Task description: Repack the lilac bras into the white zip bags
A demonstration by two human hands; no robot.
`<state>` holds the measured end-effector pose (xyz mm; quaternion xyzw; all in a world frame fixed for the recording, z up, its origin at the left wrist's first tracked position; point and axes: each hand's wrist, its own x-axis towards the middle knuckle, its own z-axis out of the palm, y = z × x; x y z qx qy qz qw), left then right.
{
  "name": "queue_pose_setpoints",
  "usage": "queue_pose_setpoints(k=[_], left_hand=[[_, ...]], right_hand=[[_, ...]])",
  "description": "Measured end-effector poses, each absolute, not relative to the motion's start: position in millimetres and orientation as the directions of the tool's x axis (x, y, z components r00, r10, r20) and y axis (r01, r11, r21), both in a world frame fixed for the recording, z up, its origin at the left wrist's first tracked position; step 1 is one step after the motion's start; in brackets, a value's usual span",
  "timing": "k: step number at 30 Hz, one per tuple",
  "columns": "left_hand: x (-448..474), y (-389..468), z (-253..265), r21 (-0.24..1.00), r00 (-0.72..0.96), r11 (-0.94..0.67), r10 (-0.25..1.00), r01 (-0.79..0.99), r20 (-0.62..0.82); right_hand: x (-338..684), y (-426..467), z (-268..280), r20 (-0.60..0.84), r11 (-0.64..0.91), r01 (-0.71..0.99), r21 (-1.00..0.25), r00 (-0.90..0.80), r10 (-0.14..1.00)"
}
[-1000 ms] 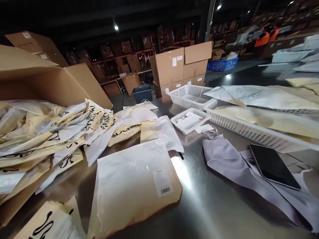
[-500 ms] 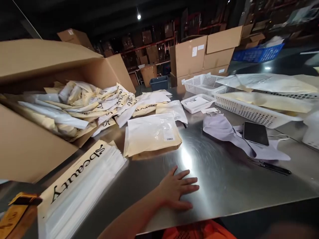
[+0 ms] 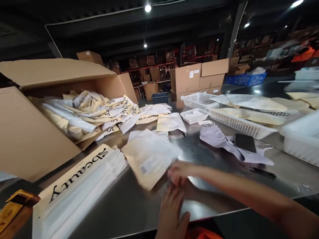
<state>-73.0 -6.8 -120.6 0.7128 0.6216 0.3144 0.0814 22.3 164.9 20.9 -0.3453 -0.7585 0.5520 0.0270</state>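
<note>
A big cardboard box (image 3: 30, 132) is lying on its side across the left of the frame, its mouth facing the table so that the cream and white printed bags (image 3: 94, 109) are spilling out of it onto the steel table (image 3: 219, 196) within reach. At lower left a neat stack of flat bags (image 3: 79, 186), lettered "beauty", is lying squared up at the table's near edge, likely kept there as ready stock. White perforated baskets (image 3: 239, 124) are sitting along the upper right, holding more flat packets. At centre, a packet (image 3: 149, 159) with a small label is tilting and blurring as the right hand (image 3: 178, 172) is gripping its near right corner, fingers closed on that edge. The left hand (image 3: 171, 212) is lying low at bottom centre, just beside the right hand, fingers together and stretched forward; whether it is touching the packet I cannot tell. Right of centre a dark phone (image 3: 245, 142) is resting on a pale cloth (image 3: 219, 139), with a dark pen-like tool (image 3: 260, 171) nearby. The packet's label is unreadable through motion blur, and the box's far left is being cut off by the frame.
</note>
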Motion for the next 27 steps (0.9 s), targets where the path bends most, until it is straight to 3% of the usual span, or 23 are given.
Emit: queue_pose_setpoints(k=[1, 2, 4, 5, 7, 10, 14, 16, 18, 22, 25, 27], left_hand=[[-69.9, -20.1, -126.9, 0.563, -0.041, -0.199, 0.923, 0.803, 0.384], [-66.9, -32.2, -129.1, 0.637, -0.168, -0.136, 0.904, 0.758, 0.393], [-62.4, -51.2, -121.0, 0.777, -0.388, -0.021, 0.857, 0.630, 0.339], [-61.4, -57.3, -112.5, 0.829, -0.480, 0.035, 0.828, 0.559, 0.289], [-62.2, -63.0, -94.0, 0.889, -0.580, 0.123, 0.795, 0.442, 0.179], [-66.4, -65.5, -78.6, 0.940, -0.621, 0.282, 0.777, 0.191, -0.106], [-65.2, -72.5, -80.5, 0.862, -0.401, 0.403, 0.766, -0.307, -0.502], [-60.0, -75.8, -82.1, 0.805, -0.334, 0.395, 0.761, -0.443, -0.556], [-54.0, -78.0, -82.3, 0.785, -0.350, 0.345, 0.752, -0.514, -0.559], [-46.4, -84.7, -82.7, 0.768, -0.366, 0.305, 0.741, -0.563, -0.562], [-45.3, -96.9, -81.3, 0.717, -0.343, 0.314, 0.714, -0.622, -0.611], [-46.3, -109.9, -77.2, 0.692, -0.357, 0.274, 0.699, -0.668, -0.620]], right_hand=[[35.6, 154.2, 16.3, -0.346, 0.246, 0.493, -0.835, -0.816, 0.463], [48.3, 146.6, 12.5, -0.283, 0.405, 0.470, -0.784, -0.852, 0.441], [65.7, 140.8, 6.4, -0.146, 0.610, 0.476, -0.634, -0.848, 0.510], [68.7, 141.4, 2.7, -0.115, 0.634, 0.507, -0.584, -0.825, 0.554], [63.7, 144.8, -8.4, -0.252, 0.504, 0.577, -0.643, -0.780, 0.573], [41.0, 142.2, -29.8, -0.520, 0.165, 0.598, -0.784, -0.778, 0.351], [19.4, 118.7, -43.3, -0.557, -0.055, 0.566, -0.822, -0.781, 0.283], [19.2, 104.1, -42.0, -0.563, -0.159, 0.540, -0.827, -0.792, 0.236], [24.0, 90.7, -38.9, -0.519, -0.197, 0.492, -0.848, -0.846, 0.120], [33.6, 69.6, -36.1, -0.404, -0.048, 0.413, -0.910, -0.906, -0.129], [31.5, 60.4, -34.7, -0.419, -0.044, 0.432, -0.901, -0.892, -0.170], [26.6, 63.5, -30.4, -0.440, -0.106, 0.450, -0.887, -0.892, -0.102]])
